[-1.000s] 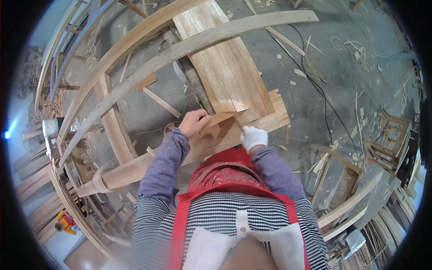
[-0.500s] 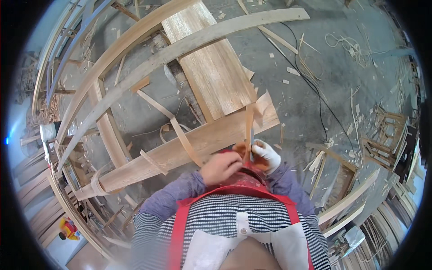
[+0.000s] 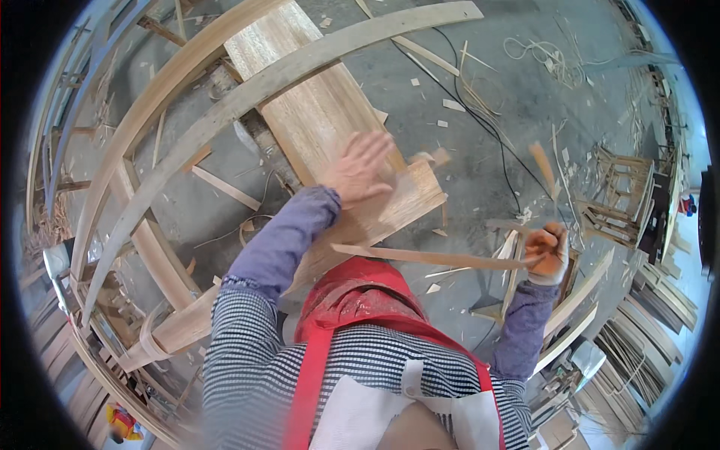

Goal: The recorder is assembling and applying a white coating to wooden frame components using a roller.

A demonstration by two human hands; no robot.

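My bare left hand (image 3: pixel 364 171) is spread, its fingers stretched out over the wide wood-grained board (image 3: pixel 319 97), near the corner where it meets a second long board (image 3: pixel 409 196). Whether the palm touches the wood cannot be told. Out to the right, my right hand (image 3: pixel 547 251), in a white glove with an orange palm, is closed around one end of a long thin wood strip (image 3: pixel 442 259). That strip reaches leftward past my red apron (image 3: pixel 360 296). A blurred short strip (image 3: pixel 541 165) shows just beyond the right hand.
A long curved grey plank (image 3: pixel 300 67) crosses the boards. Black cables (image 3: pixel 499 146), a tangled pale cord (image 3: pixel 544 56) and wood scraps lie on the concrete floor. Wooden frames (image 3: pixel 619 199) stand at the right. Stacked boards (image 3: pixel 637 375) lie lower right.
Both hands were together at my apron by an upright strip. The left has moved forward over the boards and spread; the right has swung far right with the strip.
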